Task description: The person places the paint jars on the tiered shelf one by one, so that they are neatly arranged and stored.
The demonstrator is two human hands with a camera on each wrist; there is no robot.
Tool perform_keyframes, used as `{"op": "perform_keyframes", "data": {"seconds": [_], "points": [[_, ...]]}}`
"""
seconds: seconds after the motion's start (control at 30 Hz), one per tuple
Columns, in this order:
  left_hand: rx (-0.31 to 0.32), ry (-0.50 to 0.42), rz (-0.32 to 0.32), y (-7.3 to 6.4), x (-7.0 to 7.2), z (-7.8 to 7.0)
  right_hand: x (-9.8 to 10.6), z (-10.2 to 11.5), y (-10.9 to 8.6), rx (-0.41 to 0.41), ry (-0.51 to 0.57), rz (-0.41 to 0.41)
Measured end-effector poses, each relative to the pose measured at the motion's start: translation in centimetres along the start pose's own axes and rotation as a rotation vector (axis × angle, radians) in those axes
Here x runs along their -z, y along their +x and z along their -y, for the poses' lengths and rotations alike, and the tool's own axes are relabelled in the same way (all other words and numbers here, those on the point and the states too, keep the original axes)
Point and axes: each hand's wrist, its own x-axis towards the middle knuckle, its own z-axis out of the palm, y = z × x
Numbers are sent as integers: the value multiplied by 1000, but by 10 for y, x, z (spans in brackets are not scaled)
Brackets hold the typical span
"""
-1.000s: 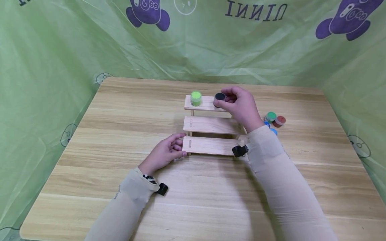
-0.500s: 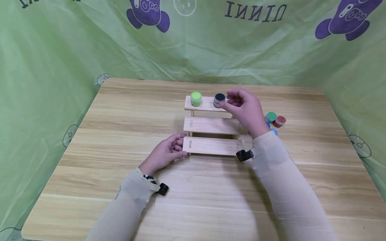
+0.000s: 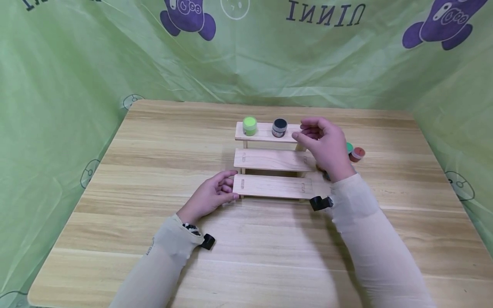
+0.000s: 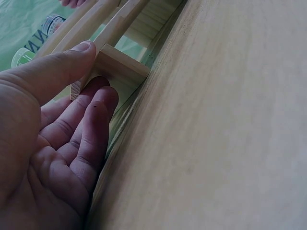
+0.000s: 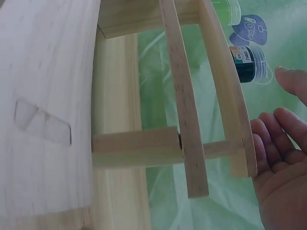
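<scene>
A three-tier wooden step rack (image 3: pixel 271 160) stands on the table. My left hand (image 3: pixel 209 192) holds the left end of its lowest step; in the left wrist view the thumb lies along the step's end and the curled fingers (image 4: pixel 91 129) reach beneath it. On the top step, a light green paint jar (image 3: pixel 249 126) sits at the left and a black-lidded paint jar (image 3: pixel 279 128) near the middle, both upright. My right hand (image 3: pixel 325 147) hovers by the top step's right end, thumb and fingers apart with nothing between them. A space separates it from the black-lidded jar (image 5: pixel 243 64).
Right of the rack, a red-lidded jar (image 3: pixel 357 154) and a green-lidded jar (image 3: pixel 349 148) stand on the wooden table (image 3: pixel 154 141), the green one partly behind my right hand. Other jars there are mostly hidden by that hand. A green printed curtain (image 3: pixel 246 72) hangs around the table.
My right hand has let go of the black-lidded jar and drawn away to the right, leaving it on the top step. The left hand has stayed at the rack's lowest step.
</scene>
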Motion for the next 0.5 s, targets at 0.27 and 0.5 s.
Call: {"op": "perform_keyframes", "data": {"seconds": [0.27, 0.5], "points": [[2, 4, -2, -1, 0, 0, 10, -5, -7, 6, -14, -21], [3, 6, -2, 1, 0, 1, 17, -16, -13, 30, 49, -75]]}}
